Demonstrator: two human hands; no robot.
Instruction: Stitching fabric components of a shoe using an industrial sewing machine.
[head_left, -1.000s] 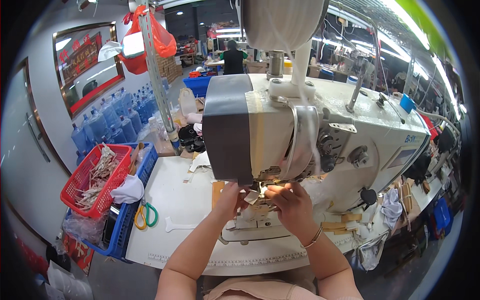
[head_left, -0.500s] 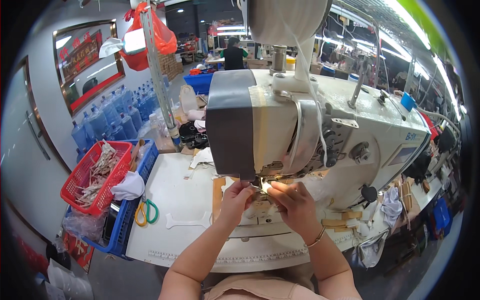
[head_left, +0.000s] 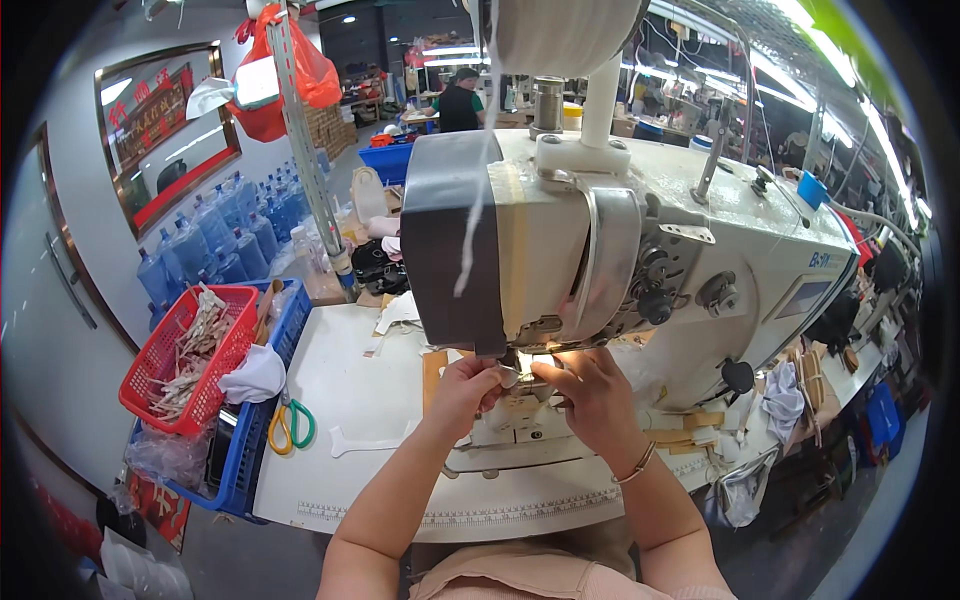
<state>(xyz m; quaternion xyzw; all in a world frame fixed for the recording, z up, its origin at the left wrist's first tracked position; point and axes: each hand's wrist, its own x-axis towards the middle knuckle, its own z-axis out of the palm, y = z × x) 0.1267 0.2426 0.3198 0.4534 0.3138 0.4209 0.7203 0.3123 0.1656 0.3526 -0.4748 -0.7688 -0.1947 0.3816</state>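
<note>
A large white industrial sewing machine (head_left: 545, 240) with a dark end cover stands in front of me, its needle area lit. My left hand (head_left: 466, 394) is at the left of that area, thumb and fingers pinched beside a small shiny metal part (head_left: 508, 377). Whether they grip this part or something else is hidden. My right hand (head_left: 592, 396) is on the other side, fingers bent, with the index finger reaching to the lit spot under the machine head. Anything between its fingertips is too small to make out. A white bone-shaped cut piece (head_left: 365, 440) lies left of my left forearm.
Yellow-and-green-handled scissors (head_left: 290, 425) lie at the table's left, by a blue crate (head_left: 240, 465) and a red basket (head_left: 185, 350) of scraps. A ruler strip (head_left: 480, 517) runs along the front edge. Tan strips (head_left: 690, 436) lie at right. Someone (head_left: 460, 102) works far back.
The loose white thread hanging from the big cone has swung left, now before the dark end cover. My hands stay at the needle area, with slight finger shifts. The view has shifted slightly.
</note>
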